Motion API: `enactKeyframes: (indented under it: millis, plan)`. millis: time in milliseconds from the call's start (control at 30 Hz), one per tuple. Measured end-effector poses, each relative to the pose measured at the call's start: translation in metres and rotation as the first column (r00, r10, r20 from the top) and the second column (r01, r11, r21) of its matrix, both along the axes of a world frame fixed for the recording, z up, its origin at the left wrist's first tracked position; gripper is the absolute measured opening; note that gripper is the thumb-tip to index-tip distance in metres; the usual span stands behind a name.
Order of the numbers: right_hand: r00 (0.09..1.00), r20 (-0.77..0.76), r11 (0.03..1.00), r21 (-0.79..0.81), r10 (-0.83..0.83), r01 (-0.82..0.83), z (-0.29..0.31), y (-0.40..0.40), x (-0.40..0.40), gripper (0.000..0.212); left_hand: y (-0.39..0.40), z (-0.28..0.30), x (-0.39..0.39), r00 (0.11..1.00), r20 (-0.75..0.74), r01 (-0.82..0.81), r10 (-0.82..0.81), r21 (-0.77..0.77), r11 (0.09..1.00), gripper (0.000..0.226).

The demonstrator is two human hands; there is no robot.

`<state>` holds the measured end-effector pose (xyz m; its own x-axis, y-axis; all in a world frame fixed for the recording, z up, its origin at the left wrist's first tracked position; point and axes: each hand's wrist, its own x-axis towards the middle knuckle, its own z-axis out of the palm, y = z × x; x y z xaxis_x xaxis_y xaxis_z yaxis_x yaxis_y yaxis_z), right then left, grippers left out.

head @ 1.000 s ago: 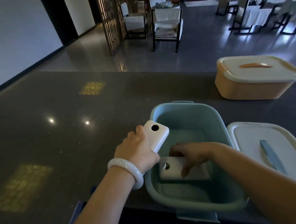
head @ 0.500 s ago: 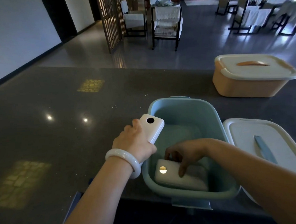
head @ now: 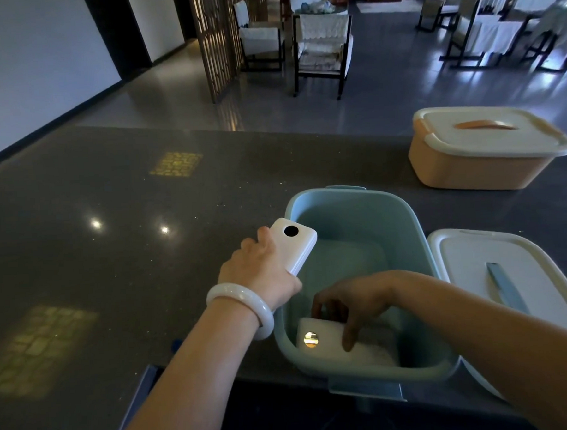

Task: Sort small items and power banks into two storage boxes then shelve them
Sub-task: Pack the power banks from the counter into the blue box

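An open light-blue storage box [head: 370,203] stands at the near edge of the dark counter. My right hand [head: 352,301] reaches into it and grips a white power bank [head: 321,339] lying on the box floor at the near-left corner. My left hand [head: 259,272], with a white bangle on the wrist, holds a second white power bank [head: 297,243] tilted over the box's left rim. The box's white lid with a blue handle [head: 495,279] lies flat to its right. An orange storage box with its white lid on [head: 485,148] sits at the back right.
The dark speckled counter [head: 112,240] stretches to the left. Beyond its far edge are the floor, a wooden lattice screen [head: 214,44] and several chairs with white covers [head: 324,45]. The counter's near edge runs just below the blue box.
My right hand has drawn the lower power bank toward the near-left corner of the blue box. The left hand has kept its power bank over the left rim.
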<state>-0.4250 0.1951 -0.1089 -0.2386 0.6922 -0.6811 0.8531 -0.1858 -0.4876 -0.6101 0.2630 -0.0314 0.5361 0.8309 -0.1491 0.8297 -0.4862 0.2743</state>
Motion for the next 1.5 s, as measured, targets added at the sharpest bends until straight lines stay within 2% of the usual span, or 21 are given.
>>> enactKeyframes:
  millis: [233,333,400,467,533,600,667,733,833,900,967,1100,1167,1267,1333,1367,1433,1500]
  plan:
    - [0.999,-0.030,0.999,0.029,-0.044,0.045,0.005,0.000,-0.003,0.057,0.000,-0.001,-0.002,1.000,0.025,0.004,-0.005,0.005,1.000,0.072]
    - [0.981,-0.099,0.972,0.147,-0.169,0.182,0.017,0.001,0.000,0.049,0.001,0.000,-0.005,0.998,0.059,0.013,-0.012,-0.021,1.000,0.072]
    - [0.931,-0.242,0.923,0.206,-0.274,0.325,0.029,0.000,0.003,0.041,0.001,0.001,-0.007,0.996,0.087,0.032,-0.030,-0.028,0.999,0.072]
    - [0.809,-0.448,0.840,0.197,-0.382,0.505,0.042,-0.004,0.006,0.038,-0.001,0.003,-0.006,0.992,0.121,0.041,-0.037,-0.031,0.999,0.072]
    - [0.606,-0.640,0.730,0.100,-0.474,0.676,0.052,-0.010,0.003,0.030,-0.006,0.006,-0.001,0.984,0.181,0.007,-0.003,-0.024,1.000,0.068]
    - [0.358,-0.782,0.671,-0.100,-0.509,0.735,0.059,-0.014,-0.005,0.038,-0.012,0.010,0.007,0.969,0.243,-0.032,0.031,-0.001,1.000,0.067]
    - [0.191,-0.865,0.676,-0.206,-0.464,0.707,0.063,-0.018,-0.017,0.041,-0.016,0.011,0.016,0.959,0.281,-0.045,0.039,0.013,0.999,0.069]
    - [0.088,-0.892,0.641,-0.247,-0.444,0.726,0.062,-0.020,-0.025,0.039,-0.017,0.011,0.023,0.955,0.295,-0.023,0.031,-0.031,0.999,0.074]
    - [0.017,-0.889,0.553,-0.270,-0.458,0.788,0.060,-0.019,-0.026,0.039,-0.006,0.016,0.026,0.950,0.308,0.038,0.047,-0.263,0.964,0.083]
    - [0.037,-0.886,0.538,-0.246,-0.461,0.806,0.062,-0.020,-0.022,0.037,0.005,0.020,0.023,0.925,0.368,0.091,0.090,-0.447,0.890,0.072]
    - [0.082,-0.875,0.540,-0.217,-0.477,0.813,0.065,-0.022,-0.017,0.034,0.013,0.023,0.019,0.883,0.445,0.151,0.147,-0.568,0.809,0.052]
    - [0.154,-0.843,0.555,-0.192,-0.516,0.810,0.067,-0.023,-0.008,0.033,0.018,0.020,0.014,0.760,0.555,0.218,0.338,-0.708,0.672,0.040]
    - [0.226,-0.809,0.550,-0.140,-0.543,0.823,0.067,-0.024,-0.007,0.030,0.016,0.015,0.013,0.713,0.563,0.234,0.417,-0.752,0.616,0.042]
    - [0.431,-0.684,0.509,0.101,-0.588,0.855,0.068,-0.026,-0.009,0.023,0.009,0.004,0.015,0.669,0.578,0.207,0.467,-0.749,0.630,0.045]
    - [0.616,-0.504,0.532,0.319,-0.606,0.784,0.071,-0.027,-0.014,0.020,0.003,-0.001,0.022,0.628,0.597,0.177,0.499,-0.733,0.657,0.044]
    - [0.684,-0.387,0.557,0.399,-0.618,0.729,0.072,-0.028,-0.017,0.027,0.000,-0.003,0.025,0.606,0.609,0.158,0.511,-0.722,0.673,0.044]
    - [0.731,-0.231,0.594,0.453,-0.643,0.665,0.072,-0.032,-0.025,0.057,-0.005,-0.006,0.032,0.585,0.631,0.108,0.510,-0.683,0.722,0.044]
    - [0.744,-0.174,0.599,0.490,-0.645,0.633,0.070,-0.035,-0.032,0.077,-0.009,-0.006,0.037,0.601,0.647,0.048,0.469,-0.615,0.787,0.044]
